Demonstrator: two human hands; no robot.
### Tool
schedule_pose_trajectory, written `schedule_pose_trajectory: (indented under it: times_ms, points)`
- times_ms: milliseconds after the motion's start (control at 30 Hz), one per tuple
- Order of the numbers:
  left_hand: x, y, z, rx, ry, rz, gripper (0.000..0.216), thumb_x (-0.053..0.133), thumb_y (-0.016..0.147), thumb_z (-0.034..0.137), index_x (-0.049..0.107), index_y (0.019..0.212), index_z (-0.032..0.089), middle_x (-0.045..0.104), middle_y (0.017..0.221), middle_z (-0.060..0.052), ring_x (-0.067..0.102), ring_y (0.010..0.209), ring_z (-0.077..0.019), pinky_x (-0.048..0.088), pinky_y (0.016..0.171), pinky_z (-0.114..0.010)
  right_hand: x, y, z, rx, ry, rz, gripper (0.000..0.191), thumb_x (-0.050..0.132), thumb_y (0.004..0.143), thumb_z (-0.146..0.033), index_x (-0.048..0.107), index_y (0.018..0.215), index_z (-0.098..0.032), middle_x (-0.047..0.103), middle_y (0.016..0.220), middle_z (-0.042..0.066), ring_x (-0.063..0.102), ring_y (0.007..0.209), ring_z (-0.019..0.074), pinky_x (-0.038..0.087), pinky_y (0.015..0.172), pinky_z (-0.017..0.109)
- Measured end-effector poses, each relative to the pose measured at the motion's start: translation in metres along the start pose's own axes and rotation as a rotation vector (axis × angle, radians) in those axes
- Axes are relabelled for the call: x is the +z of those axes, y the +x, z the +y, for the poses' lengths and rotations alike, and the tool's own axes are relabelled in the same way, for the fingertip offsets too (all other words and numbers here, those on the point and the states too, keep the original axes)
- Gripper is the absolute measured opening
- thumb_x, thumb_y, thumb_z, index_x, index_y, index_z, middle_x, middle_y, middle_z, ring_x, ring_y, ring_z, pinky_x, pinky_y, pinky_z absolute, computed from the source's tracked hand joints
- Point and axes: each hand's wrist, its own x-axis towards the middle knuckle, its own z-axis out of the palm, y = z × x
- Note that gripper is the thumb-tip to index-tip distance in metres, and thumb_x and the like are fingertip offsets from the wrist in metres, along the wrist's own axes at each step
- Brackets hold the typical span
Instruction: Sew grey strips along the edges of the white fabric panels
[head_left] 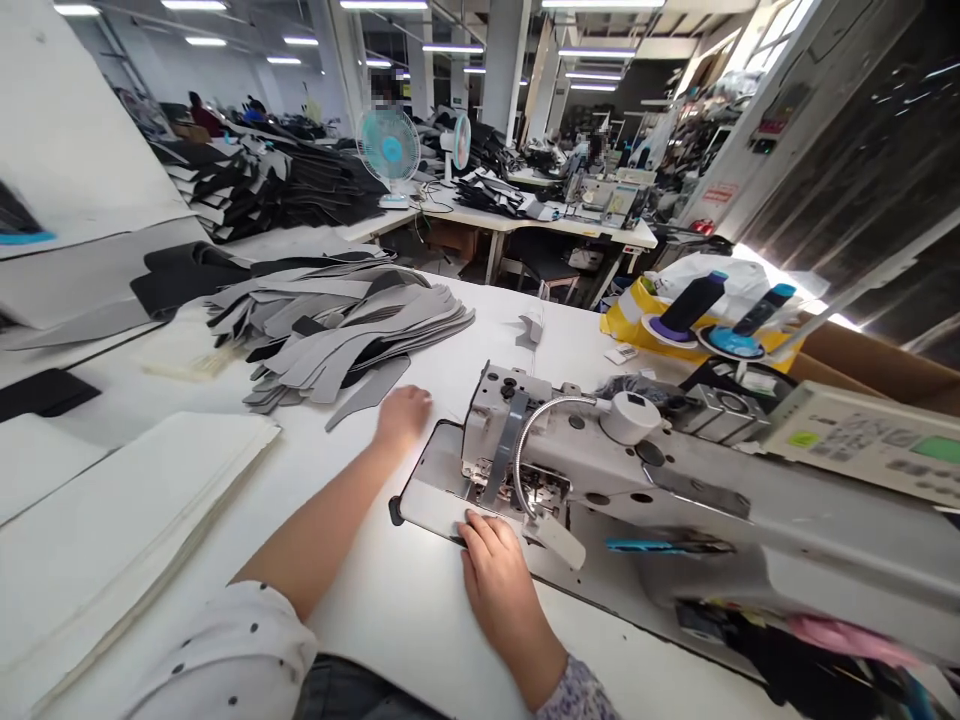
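Note:
My left hand (402, 414) lies on the white table with its fingers curled down, just right of a single grey cut piece (367, 392) and below a heap of grey cut pieces (337, 325). It appears to hold nothing. My right hand (495, 560) rests at the front edge of the sewing machine's bed plate (435, 500), fingers pressed flat against the plate near the needle area (536, 490). The grey sewing machine (675, 480) stretches to the right.
White sheets (127, 510) are stacked at the left. Black pieces (180, 275) lie behind the grey heap. Thread cones (694, 305) and a yellow bag (637, 315) stand at the right. A control panel (870, 435) sits on the machine. Fans (390, 150) and other worktables stand behind.

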Motion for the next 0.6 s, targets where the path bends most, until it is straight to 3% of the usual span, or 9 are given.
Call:
schedule_pose_trajectory:
  times_ms: [100,167,300,400,500,600]
  points:
    - [-0.033,0.011,-0.052,-0.129,0.098,-0.057,0.029,0.049,0.083,0.017,0.066,0.103,0.004,0.064,0.103,-0.022,0.061,0.101,-0.0312,0.044,0.091,-0.043,-0.002,0.003,0.000,-0.002,0.006,0.015,0.036,0.043,0.090,-0.006,0.059,0.120,-0.017,0.063,0.124,0.010,0.057,0.110,0.0260,0.049,0.092,0.042]
    - [-0.045,0.008,-0.073,-0.179,0.128,-0.101,0.031,0.053,0.076,0.013,0.066,0.102,0.003,0.064,0.103,-0.025,0.063,0.097,-0.0333,0.047,0.086,-0.044,-0.004,0.004,-0.001,-0.011,0.002,0.024,0.034,0.044,0.091,-0.006,0.060,0.119,-0.017,0.063,0.122,0.011,0.058,0.107,0.0254,0.050,0.092,0.042]
    - [-0.048,-0.027,-0.075,-0.139,0.059,-0.127,0.038,0.050,0.077,0.013,0.067,0.111,0.011,0.068,0.105,-0.018,0.064,0.097,-0.0285,0.049,0.087,-0.040,-0.005,0.001,-0.004,-0.040,-0.022,0.044,0.033,0.046,0.090,-0.005,0.062,0.117,-0.016,0.065,0.118,0.011,0.059,0.104,0.0246,0.050,0.092,0.041]
    - [-0.051,-0.073,-0.060,-0.089,-0.470,-0.113,0.045,0.053,0.081,0.027,0.061,0.124,0.016,0.070,0.108,-0.011,0.065,0.093,-0.0237,0.052,0.084,-0.036,-0.001,-0.002,-0.007,-0.107,-0.052,0.046,0.035,0.046,0.091,-0.004,0.061,0.121,-0.016,0.066,0.117,0.011,0.061,0.102,0.0239,0.052,0.090,0.039]
    - [-0.075,-0.111,-0.044,-0.097,-1.168,0.059,0.053,0.059,0.082,0.041,0.056,0.130,0.020,0.068,0.114,-0.009,0.064,0.095,-0.0214,0.055,0.081,-0.034,0.003,-0.003,-0.013,-0.153,-0.087,0.038,0.039,0.049,0.092,-0.006,0.057,0.128,-0.017,0.066,0.120,0.011,0.062,0.103,0.0240,0.053,0.091,0.040]
    - [-0.119,-0.133,-0.024,-0.116,-1.405,0.187,0.053,0.068,0.077,0.041,0.061,0.125,0.020,0.068,0.115,-0.010,0.064,0.099,-0.0221,0.057,0.080,-0.032,0.002,0.004,-0.028,-0.149,-0.041,0.019,0.046,0.051,0.093,-0.012,0.048,0.138,-0.017,0.062,0.127,0.012,0.061,0.111,0.0246,0.051,0.095,0.041]
